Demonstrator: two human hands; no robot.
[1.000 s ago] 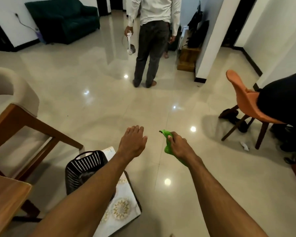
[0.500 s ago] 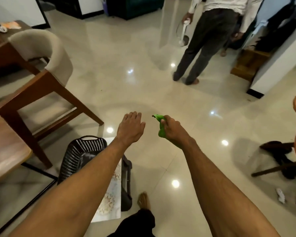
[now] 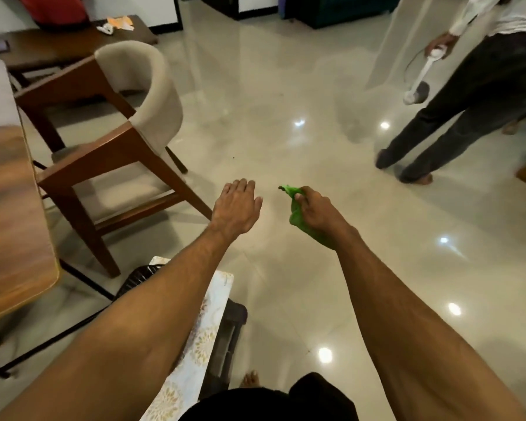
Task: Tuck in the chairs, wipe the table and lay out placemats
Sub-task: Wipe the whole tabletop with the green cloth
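My right hand (image 3: pixel 319 209) is closed around a crumpled green cloth (image 3: pixel 296 215), held out over the floor. My left hand (image 3: pixel 236 205) hangs beside it, palm down, fingers loosely spread and holding nothing. A wooden chair with a beige cushioned back (image 3: pixel 134 123) stands pulled out to the left of my hands, beside the wooden table (image 3: pixel 9 214) at the left edge. A pale patterned placemat (image 3: pixel 201 335) lies under my left forearm on a dark stand, next to a black slatted basket (image 3: pixel 137 278).
A person in dark trousers (image 3: pixel 456 117) stands at the far right holding a white long-handled tool (image 3: pixel 419 83). A second dark wooden table (image 3: pixel 61 47) with small items sits at the back left. Glossy floor (image 3: pixel 286 132) stretches ahead of my hands.
The view has swung left: the chair and table have come further into view, and the standing person has slid to the right edge. My hands keep their pose, the cloth still held.
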